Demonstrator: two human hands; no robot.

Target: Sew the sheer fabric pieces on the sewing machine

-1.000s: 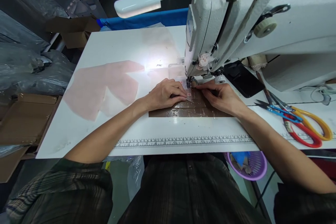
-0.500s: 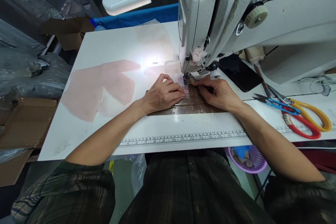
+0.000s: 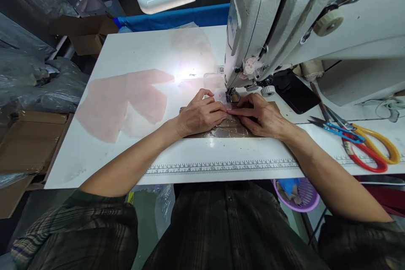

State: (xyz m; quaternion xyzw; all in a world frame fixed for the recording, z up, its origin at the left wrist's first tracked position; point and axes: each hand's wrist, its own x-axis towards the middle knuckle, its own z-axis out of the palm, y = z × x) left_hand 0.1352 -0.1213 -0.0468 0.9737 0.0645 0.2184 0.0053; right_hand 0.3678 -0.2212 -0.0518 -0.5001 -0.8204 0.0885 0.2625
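A white sewing machine [image 3: 284,12] stands over the white table [image 3: 104,156]. Its presser foot [image 3: 232,95] sits just beyond my fingertips. My left hand [image 3: 199,114] lies curled on a small pale pink fabric piece [image 3: 220,95] at the needle, fingers pressed down on it. My right hand [image 3: 261,116] rests beside it, index finger stretched left along the fabric's edge until it meets the left fingertips. Both hands lie on a brown taped patch [image 3: 228,128] of the table.
Pink fabric pieces [image 3: 123,101] lie on the table's left half. A lamp [image 3: 167,0] shines above. Red and yellow scissors [image 3: 370,152], blue snips [image 3: 341,133] and a black phone [image 3: 294,93] lie at right. A ruler strip [image 3: 221,168] runs along the front edge; a purple basket [image 3: 300,196] hangs below.
My right hand has slid left and nearer, its fingers now meeting the left fingertips. The left hand stays on the small fabric piece at the presser foot.
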